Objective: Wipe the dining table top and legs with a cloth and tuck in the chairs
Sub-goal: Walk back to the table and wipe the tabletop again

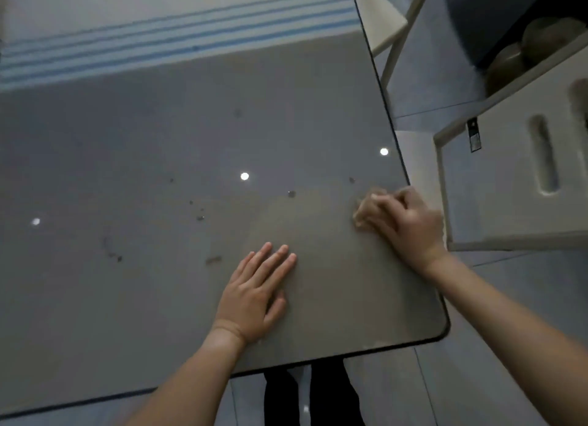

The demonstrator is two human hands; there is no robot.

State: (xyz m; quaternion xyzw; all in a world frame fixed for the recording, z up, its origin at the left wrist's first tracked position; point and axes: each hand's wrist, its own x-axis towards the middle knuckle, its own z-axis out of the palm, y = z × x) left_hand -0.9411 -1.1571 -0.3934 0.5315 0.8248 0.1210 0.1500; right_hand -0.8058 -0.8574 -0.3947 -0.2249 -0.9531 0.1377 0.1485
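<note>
left hand [254, 293] lies flat, fingers straight, near the middle; right hand [402, 218] is curled, farther right, arm outstretched.

"From where did the single view look?"

"From the person's head, above the near edge of the table [159, 171]. It faced forward and steeply down onto the top."

"How near was it?"

"Near. Both arms [197, 378] ran in from the bottom of the frame. The left hand [251, 295] lay low in the middle. The right hand [404, 221], gripping the cloth [366, 210], sat a little farther out by the right edge."

"And how much did it take in?"

"A wide sweep. The table's rounded near right corner showed, with the chair [509, 177] just beside it on the right. The person's own legs [318, 393] stood below the near edge. The table's edges bowed a little toward the borders."
</note>
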